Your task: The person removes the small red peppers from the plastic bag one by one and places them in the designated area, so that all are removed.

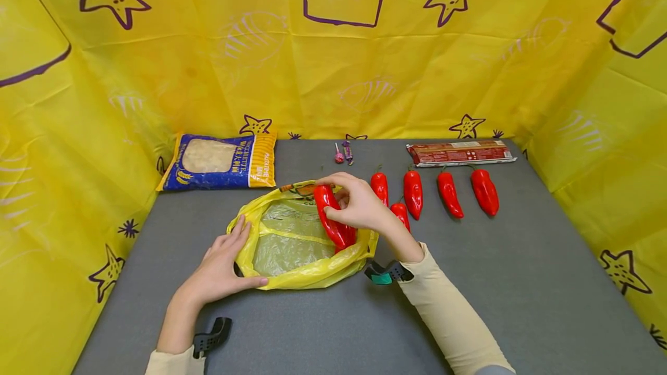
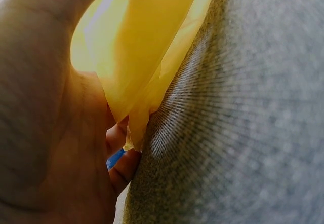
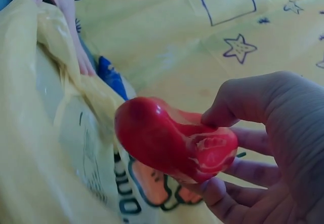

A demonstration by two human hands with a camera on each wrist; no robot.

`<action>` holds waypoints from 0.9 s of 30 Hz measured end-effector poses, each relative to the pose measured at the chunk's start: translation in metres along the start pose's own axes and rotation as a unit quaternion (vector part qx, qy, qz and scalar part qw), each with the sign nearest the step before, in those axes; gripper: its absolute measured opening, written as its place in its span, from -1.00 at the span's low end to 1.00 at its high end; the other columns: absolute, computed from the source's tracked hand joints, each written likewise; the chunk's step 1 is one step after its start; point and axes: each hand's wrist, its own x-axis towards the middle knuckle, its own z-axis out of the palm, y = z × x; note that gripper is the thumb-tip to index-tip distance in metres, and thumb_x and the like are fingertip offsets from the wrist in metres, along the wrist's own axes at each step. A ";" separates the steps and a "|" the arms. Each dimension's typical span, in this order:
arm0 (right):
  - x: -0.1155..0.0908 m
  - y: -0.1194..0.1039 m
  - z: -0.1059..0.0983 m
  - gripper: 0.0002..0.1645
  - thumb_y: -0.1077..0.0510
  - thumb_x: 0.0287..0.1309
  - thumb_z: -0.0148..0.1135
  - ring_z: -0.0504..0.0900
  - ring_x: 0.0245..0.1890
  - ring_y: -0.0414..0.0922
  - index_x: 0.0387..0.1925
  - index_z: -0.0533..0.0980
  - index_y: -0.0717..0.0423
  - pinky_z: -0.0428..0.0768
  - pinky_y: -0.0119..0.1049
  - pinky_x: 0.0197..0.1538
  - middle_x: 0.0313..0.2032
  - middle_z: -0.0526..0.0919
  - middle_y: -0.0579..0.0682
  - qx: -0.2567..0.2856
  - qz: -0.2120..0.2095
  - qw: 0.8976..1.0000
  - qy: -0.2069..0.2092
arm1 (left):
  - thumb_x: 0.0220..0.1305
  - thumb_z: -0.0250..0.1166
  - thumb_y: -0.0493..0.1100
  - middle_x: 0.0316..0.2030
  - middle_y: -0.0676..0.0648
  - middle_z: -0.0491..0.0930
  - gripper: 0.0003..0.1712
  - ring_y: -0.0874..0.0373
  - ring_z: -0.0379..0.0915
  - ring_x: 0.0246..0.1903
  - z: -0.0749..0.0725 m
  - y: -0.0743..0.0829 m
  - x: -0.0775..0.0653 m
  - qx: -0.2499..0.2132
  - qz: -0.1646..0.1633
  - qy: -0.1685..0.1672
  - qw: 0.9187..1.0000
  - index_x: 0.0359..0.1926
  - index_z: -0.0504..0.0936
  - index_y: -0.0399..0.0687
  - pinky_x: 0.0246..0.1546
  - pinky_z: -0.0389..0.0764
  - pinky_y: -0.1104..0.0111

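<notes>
A yellow plastic bag (image 1: 312, 279) lies with its mouth spread wide on the grey table. My left hand (image 1: 221, 262) rests against its left side, fingers spread along the rim and thumb straight across the near edge. In the left wrist view the bag's yellow wall (image 2: 136, 46) lies against that palm. With thumb and fingers, my right hand (image 1: 359, 201) grips a glossy red pepper (image 1: 326, 213) over the right part of the bag's mouth. More red shows beside the pepper's lower end. The right wrist view shows the held pepper (image 3: 152, 133) close up, the bag's printed wall behind it.
Several red peppers (image 1: 413, 192) lie to the right of the bag. A blue and yellow pasta packet (image 1: 213, 161) sits at the back left. Farther back are a lollipop (image 1: 339, 156), a purple-wrapped sweet (image 1: 348, 153) and a long red packet (image 1: 461, 154). Yellow cloth (image 1: 333, 85) walls the table.
</notes>
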 end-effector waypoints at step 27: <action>-0.113 0.062 -0.091 -0.40 0.30 0.17 0.49 0.67 -0.29 -0.16 0.26 0.58 0.11 0.61 -0.42 -0.17 0.12 0.66 0.16 -0.050 0.112 0.980 0.158 | 0.04 0.52 0.50 0.73 -0.06 -0.30 0.50 -0.30 -0.02 0.51 -0.001 0.001 0.001 -0.004 -0.001 -0.006 1.000 0.71 -0.04 -0.14 0.34 0.13 -0.38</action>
